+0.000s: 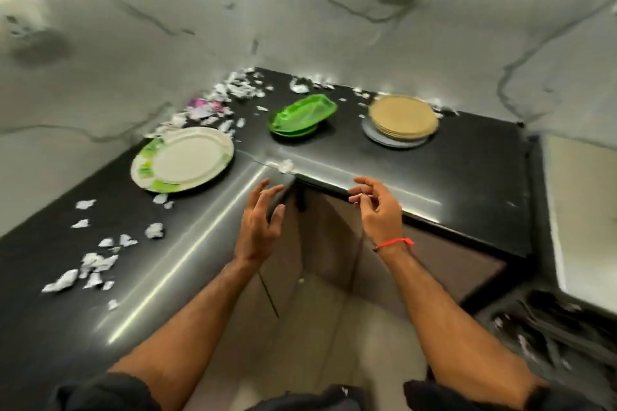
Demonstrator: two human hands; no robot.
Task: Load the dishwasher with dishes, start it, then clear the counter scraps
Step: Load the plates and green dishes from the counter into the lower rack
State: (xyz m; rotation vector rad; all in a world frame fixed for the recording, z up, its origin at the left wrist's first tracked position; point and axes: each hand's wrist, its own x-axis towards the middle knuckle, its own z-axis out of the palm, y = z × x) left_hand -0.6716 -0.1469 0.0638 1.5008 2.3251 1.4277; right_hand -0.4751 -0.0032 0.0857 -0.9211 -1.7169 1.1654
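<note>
From the head camera, both hands hover at the near inner corner of the black counter (450,157), likely poised for a first reach. The left hand (260,220) has fingers spread and loosely bent, holding nothing; the right hand (377,210) is half-curled and also looks empty. The dishes wait on the far side: a white plate (183,158) at left, green plates (302,115) in the middle, tan plates (402,117) at right. Paper scraps (96,260) litter the left run. The dishwasher rack (551,327) sits open, low right.
</note>
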